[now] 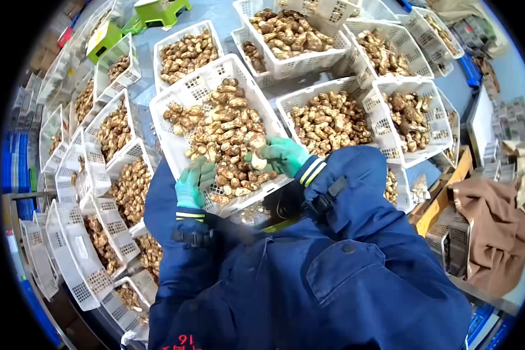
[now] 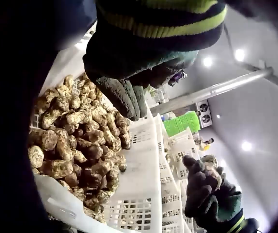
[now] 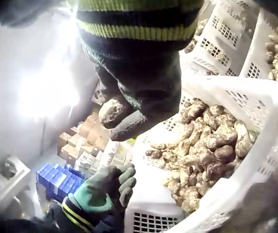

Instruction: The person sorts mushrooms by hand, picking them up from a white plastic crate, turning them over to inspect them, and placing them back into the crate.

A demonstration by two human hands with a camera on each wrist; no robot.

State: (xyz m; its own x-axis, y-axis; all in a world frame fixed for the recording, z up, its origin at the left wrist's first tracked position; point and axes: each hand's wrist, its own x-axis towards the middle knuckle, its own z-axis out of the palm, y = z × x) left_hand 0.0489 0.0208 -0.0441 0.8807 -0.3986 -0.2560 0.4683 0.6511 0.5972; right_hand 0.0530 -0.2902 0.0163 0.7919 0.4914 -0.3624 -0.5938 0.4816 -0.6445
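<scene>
My right hand (image 1: 286,155), in a green-palmed glove, grips a pale, brown-flecked mushroom (image 1: 258,160) above the near right part of a white plastic crate (image 1: 184,92). In the left wrist view that mushroom (image 2: 212,175) stands up out of the gloved fingers. My left hand (image 1: 195,179), gloved the same way, is over the crate's near left side, holding nothing, its fingers loosely bent. Below both hands lies a heap of brown and whitish mushrooms (image 1: 224,125), thickest through the middle of the crate, which rests tilted in front of my body.
White crates of mushrooms (image 1: 332,119) crowd the right side, some stacked. More crates (image 1: 114,131) line the left. Green stools (image 1: 160,10) stand at the back on the blue floor. At right, a brown cloth (image 1: 487,227) hangs beside a wooden edge (image 1: 446,195).
</scene>
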